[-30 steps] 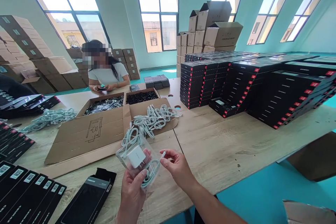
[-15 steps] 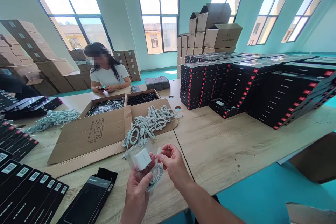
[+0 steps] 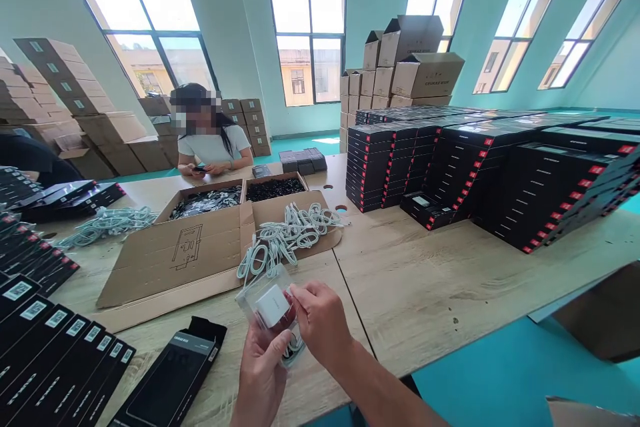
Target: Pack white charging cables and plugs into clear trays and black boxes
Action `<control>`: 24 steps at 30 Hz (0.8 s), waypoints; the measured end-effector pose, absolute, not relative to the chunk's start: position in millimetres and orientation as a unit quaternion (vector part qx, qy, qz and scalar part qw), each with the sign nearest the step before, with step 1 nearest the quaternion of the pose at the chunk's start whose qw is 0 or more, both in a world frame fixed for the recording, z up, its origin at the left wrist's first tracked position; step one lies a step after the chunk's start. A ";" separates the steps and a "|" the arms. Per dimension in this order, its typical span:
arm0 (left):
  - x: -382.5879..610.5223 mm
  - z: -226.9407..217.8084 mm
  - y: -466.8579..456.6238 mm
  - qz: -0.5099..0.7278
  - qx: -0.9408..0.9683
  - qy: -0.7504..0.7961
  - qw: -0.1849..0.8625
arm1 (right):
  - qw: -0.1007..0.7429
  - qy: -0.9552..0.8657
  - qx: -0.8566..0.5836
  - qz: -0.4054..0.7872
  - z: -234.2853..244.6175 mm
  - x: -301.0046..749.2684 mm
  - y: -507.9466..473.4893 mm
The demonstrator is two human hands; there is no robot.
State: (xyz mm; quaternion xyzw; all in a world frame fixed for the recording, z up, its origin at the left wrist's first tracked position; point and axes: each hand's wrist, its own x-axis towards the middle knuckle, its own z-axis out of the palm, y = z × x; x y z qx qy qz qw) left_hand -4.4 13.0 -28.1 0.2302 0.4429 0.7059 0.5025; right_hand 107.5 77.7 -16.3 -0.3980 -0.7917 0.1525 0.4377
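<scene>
Left hand [image 3: 263,365] gripping clear plastic tray [image 3: 247,301], white charger [image 3: 273,307] and coiled cable [image 3: 295,347] inside. Right hand [image 3: 324,323] curled at tray's right side; cannot tell whether fingers pinch anything. Tray over near part of table [image 3: 425,287]. Beyond, cable pile [image 3: 284,238]; near left, black box [image 3: 173,373].

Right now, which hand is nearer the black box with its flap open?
Left. The left hand, holding the clear tray, is right of the black box; the right hand is farther right.

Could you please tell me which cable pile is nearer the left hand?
The cable pile on the cardboard flap, just beyond the left hand; the other cable pile lies farther left.
</scene>
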 end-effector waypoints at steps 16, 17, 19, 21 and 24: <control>2.1 -22.9 11.6 0.703 0.219 0.436 0.517 | 0.384 -0.830 -0.376 0.148 -11.5 108.0 85.8; 1.9 -22.6 11.2 0.702 0.219 0.436 0.520 | 0.383 -0.831 -0.375 0.152 -11.7 108.4 86.7; 0.8 -22.8 10.0 0.696 0.209 0.438 0.528 | 0.377 -0.835 -0.369 0.155 -12.2 109.5 88.3; -1.3 -23.9 8.7 0.690 0.196 0.442 0.539 | 0.367 -0.844 -0.360 0.155 -12.7 111.1 89.4; -4.9 -26.6 6.9 0.686 0.187 0.444 0.546 | 0.355 -0.851 -0.360 0.144 -13.3 113.8 88.9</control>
